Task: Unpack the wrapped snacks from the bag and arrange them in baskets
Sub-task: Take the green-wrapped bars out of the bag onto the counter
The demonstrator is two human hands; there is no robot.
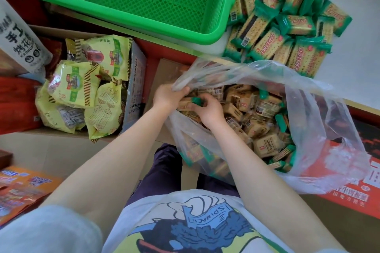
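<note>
A clear plastic bag [320, 121] in front of me is full of small wrapped snacks [265, 146], brown packs mixed with green-ended ones. My left hand [167, 96] grips the bag's rim at its left edge. My right hand [207, 110] is inside the bag's mouth, its fingers curled round a green-ended snack pack [197, 101]. A green mesh basket [224, 24] stands at the top with nothing visible inside. A pile of green-wrapped cracker packs [287, 26] lies to its right on a white surface.
A cardboard box [136, 80] at the left holds several yellow snack bags [76, 86]. A white printed bag [18, 41] leans at far left. A red printed carton [366, 181] lies under the bag on the right. Orange packaging [20, 189] sits bottom left.
</note>
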